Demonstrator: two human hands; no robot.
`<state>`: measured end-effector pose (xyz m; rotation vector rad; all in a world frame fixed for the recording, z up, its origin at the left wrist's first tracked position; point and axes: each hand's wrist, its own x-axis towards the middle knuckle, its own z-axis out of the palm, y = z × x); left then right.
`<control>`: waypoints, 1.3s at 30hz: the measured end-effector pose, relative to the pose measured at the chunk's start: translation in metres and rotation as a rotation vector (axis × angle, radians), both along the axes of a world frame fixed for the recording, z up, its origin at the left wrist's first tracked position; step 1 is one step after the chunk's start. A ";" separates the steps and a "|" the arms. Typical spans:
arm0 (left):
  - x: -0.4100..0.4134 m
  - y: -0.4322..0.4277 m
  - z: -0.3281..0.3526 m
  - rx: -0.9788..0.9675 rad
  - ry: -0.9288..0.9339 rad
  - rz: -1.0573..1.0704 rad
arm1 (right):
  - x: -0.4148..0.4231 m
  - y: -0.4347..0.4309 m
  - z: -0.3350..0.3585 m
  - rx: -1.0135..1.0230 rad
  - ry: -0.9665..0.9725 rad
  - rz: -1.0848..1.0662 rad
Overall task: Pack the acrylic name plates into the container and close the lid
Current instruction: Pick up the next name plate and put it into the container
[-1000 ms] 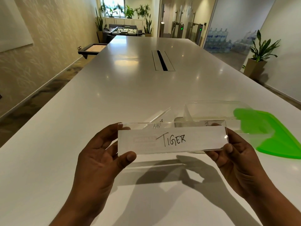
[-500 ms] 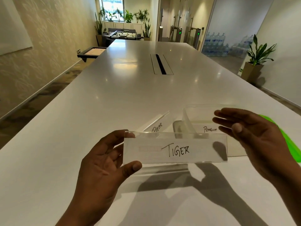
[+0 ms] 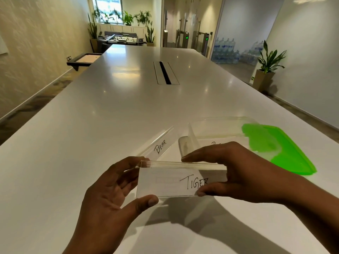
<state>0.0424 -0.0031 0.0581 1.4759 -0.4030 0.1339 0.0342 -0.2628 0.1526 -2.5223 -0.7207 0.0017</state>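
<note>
A clear acrylic name plate marked TIGER is held above the white table. My left hand grips its left end, thumb under the lower edge. My right hand pinches its right part from above, fingers over the top edge and thumb below. Beyond it a plate marked BEAR lies on the table. To the right stands the clear container with one plate inside, its writing mostly hidden by my right hand. The green lid lies against the container's right side.
The long white table stretches far ahead, with a cable slot at its middle. A potted plant stands off the table's right edge. A dark tray is at the far left.
My right hand let go of the plate's right end, lifted toward the container, then came back down and gripped the TIGER plate from above. The plate has tilted slightly.
</note>
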 end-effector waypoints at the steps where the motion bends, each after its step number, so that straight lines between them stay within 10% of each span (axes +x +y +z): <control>1: 0.000 -0.001 0.000 0.002 0.005 0.001 | 0.001 0.000 -0.001 0.001 0.007 0.002; 21: 0.003 -0.009 0.004 0.231 -0.149 0.094 | 0.014 -0.015 -0.002 0.187 0.026 -0.090; 39: 0.012 -0.003 -0.061 1.113 -0.232 0.061 | 0.079 -0.110 0.018 -0.038 -0.015 -0.347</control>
